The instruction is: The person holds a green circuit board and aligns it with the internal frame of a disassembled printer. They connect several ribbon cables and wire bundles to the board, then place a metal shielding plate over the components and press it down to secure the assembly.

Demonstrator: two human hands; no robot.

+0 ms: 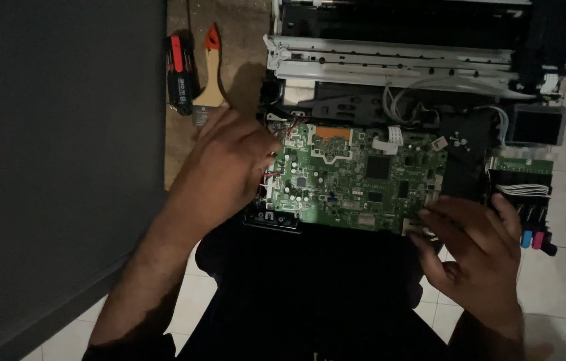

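Green circuit board (356,177), centre of the frame, lying flat on a dark, opened machine body (470,160) with covers off. Left hand (226,170) at the board's left edge, fingers curled together, fingertips touching the edge near a bundle of red and white wires (271,177); cannot tell whether anything is pinched. Right hand (477,247) at the board's lower right corner, fingers loosely spread, fingertips resting on or just beside the corner; nothing clearly gripped. White flat ribbon cable (390,140) rising from the board's upper edge. White metal rail (390,60) across the upper centre of the frame. Small grey display panel (537,126) at the upper right. Row of ink cartridges (537,237), blue, pink and dark, at the right, just beside the right hand. Red and black screwdriver (179,73) and a wooden-handled brush (211,67) side by side at the upper left on a brown surface (243,33). White tiled floor (564,281) at the lower right.
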